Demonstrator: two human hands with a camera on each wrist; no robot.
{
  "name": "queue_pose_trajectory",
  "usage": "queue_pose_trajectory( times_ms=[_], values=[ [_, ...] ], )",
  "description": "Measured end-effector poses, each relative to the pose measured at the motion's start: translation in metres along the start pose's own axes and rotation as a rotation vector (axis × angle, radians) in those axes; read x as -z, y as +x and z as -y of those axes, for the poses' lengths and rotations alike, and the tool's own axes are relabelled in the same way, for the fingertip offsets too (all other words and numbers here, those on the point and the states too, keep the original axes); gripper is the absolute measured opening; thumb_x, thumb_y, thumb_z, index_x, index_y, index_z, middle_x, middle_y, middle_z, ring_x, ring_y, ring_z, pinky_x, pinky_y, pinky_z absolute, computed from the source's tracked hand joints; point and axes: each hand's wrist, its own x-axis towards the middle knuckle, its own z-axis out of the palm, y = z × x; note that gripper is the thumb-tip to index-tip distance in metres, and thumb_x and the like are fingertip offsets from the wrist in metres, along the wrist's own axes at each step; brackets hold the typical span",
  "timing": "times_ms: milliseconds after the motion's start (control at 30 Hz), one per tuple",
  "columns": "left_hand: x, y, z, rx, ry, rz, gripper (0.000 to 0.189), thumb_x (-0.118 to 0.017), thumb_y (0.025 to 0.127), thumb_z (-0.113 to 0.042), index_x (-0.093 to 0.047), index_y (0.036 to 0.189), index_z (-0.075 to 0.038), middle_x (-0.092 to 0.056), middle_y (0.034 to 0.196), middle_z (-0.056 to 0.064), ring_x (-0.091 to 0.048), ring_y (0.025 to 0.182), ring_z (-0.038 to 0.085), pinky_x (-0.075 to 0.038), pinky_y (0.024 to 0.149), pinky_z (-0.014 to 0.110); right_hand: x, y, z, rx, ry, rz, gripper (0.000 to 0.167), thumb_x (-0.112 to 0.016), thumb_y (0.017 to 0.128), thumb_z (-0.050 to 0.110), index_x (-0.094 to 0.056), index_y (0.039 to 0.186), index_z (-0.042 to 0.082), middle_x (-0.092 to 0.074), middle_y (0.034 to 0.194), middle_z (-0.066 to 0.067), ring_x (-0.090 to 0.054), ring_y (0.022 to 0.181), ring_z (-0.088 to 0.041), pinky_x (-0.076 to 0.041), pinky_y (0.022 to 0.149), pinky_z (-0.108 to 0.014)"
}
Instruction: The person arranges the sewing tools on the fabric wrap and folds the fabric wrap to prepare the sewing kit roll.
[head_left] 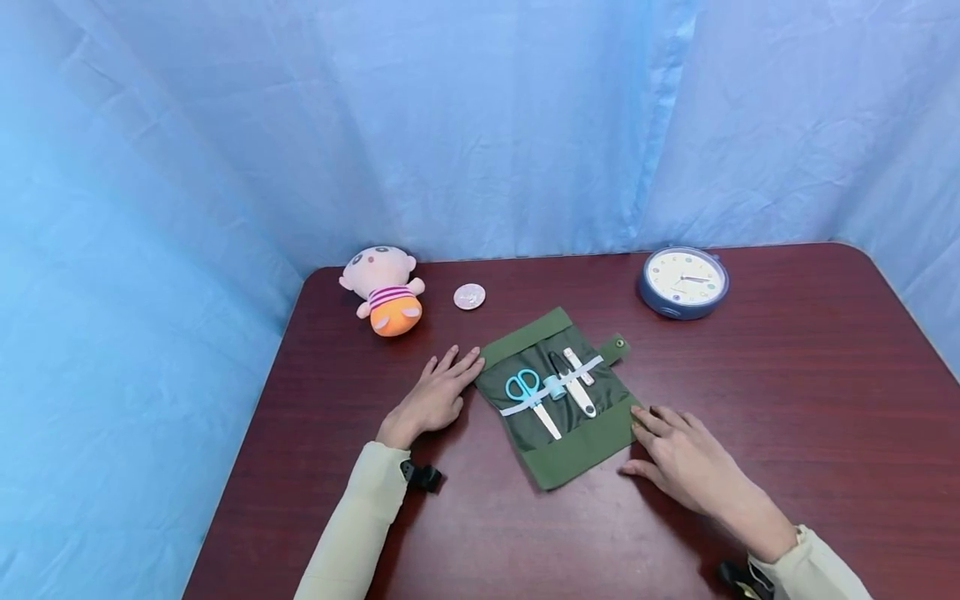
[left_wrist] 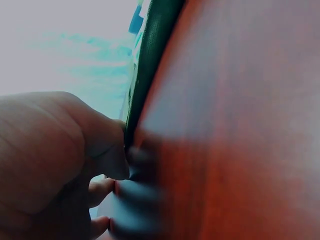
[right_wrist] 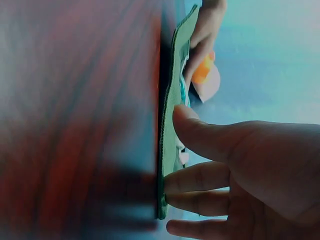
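Note:
A green fabric tool roll (head_left: 577, 450) lies unfolded on the table, a snap tab at its far right side. Under its pale elastic strap sit scissors (head_left: 528, 393) with light-blue handles, a small light-blue cylinder (head_left: 554, 387), a white tool with a dark loop (head_left: 580, 397) and a small white piece (head_left: 578, 365). My left hand (head_left: 431, 400) rests its extended fingertips at the roll's left corner. At the right corner, my right hand (head_left: 688, 462) touches the edge with fairly straight fingers, its thumb apart from them. The right wrist view shows the roll's edge (right_wrist: 169, 135) beside those fingers.
A plush doll (head_left: 386, 292) lies at the back left, with a round silvery disc (head_left: 469, 297) to its right. A blue-rimmed clock (head_left: 683, 282) lies face up at the back right. Blue curtains (head_left: 480, 125) hang behind the dark red table (head_left: 787, 358).

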Motion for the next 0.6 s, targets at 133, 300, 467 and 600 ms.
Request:
queue_pose_trajectory(
  times_ms=[133, 300, 467, 600],
  values=[
    [-0.003, -0.01, -0.004, -0.016, 0.032, -0.008, 0.063, -0.053, 0.097, -0.003, -0.037, 0.156, -0.015, -0.027, 0.167, 0.002, -0.02, 0.156, 0.037, -0.022, 0.122, 0.063, 0.001, 0.003, -0.011, -0.035, 0.011, 0.009, 0.048, -0.073, 0.085, 0.046, -0.075, 0.113, 0.007, -0.069, 0.129, -0.016, -0.063, 0.117, -0.041, -0.05, 0.092, -0.058],
    [-0.007, -0.023, -0.011, -0.055, 0.103, -0.023, 0.063, -0.054, 0.095, -0.002, -0.039, 0.155, -0.014, -0.031, 0.166, 0.005, -0.027, 0.153, 0.04, -0.029, 0.117, 0.065, 0.002, 0.007, -0.027, -0.069, -0.01, 0.018, 0.047, -0.071, 0.086, 0.047, -0.074, 0.115, 0.01, -0.069, 0.13, -0.013, -0.06, 0.122, -0.042, -0.048, 0.093, -0.06],
    [-0.011, -0.035, -0.019, -0.065, 0.162, -0.039, 0.061, -0.055, 0.096, -0.004, -0.041, 0.154, -0.014, -0.033, 0.165, 0.006, -0.031, 0.151, 0.04, -0.035, 0.114, 0.065, 0.002, 0.013, -0.04, -0.1, -0.017, 0.036, 0.048, -0.071, 0.088, 0.045, -0.073, 0.121, 0.009, -0.068, 0.133, -0.013, -0.057, 0.127, -0.043, -0.046, 0.098, -0.06],
    [-0.015, -0.044, -0.025, -0.066, 0.198, -0.051, 0.06, -0.056, 0.095, -0.005, -0.043, 0.153, -0.015, -0.036, 0.163, 0.006, -0.034, 0.15, 0.039, -0.038, 0.112, 0.064, 0.0, 0.019, -0.049, -0.11, -0.021, 0.043, 0.049, -0.07, 0.089, 0.044, -0.072, 0.123, 0.009, -0.066, 0.135, -0.013, -0.055, 0.128, -0.043, -0.045, 0.099, -0.06]
  ],
)
